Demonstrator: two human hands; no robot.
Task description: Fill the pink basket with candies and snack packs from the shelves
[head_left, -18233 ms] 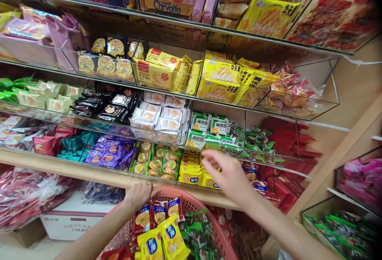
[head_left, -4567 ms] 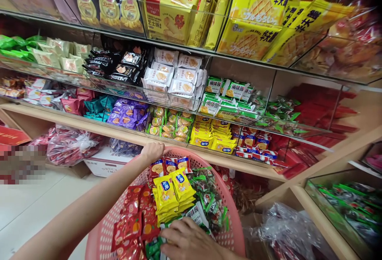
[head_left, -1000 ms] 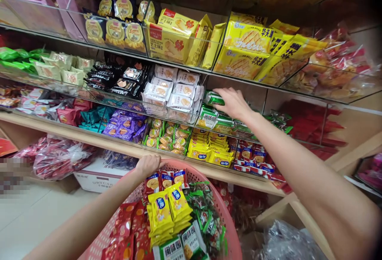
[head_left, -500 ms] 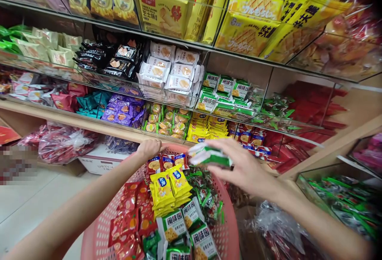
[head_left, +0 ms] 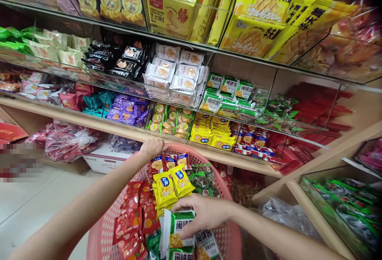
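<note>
Green-and-white packet is joining others in the pink basket, right hand pinching it, left hand gripping the rim.

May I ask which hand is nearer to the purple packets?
Left. The left hand, on the basket rim, is below and right of the purple packets; the right hand holds a green-white packet lower and farther right.
</note>
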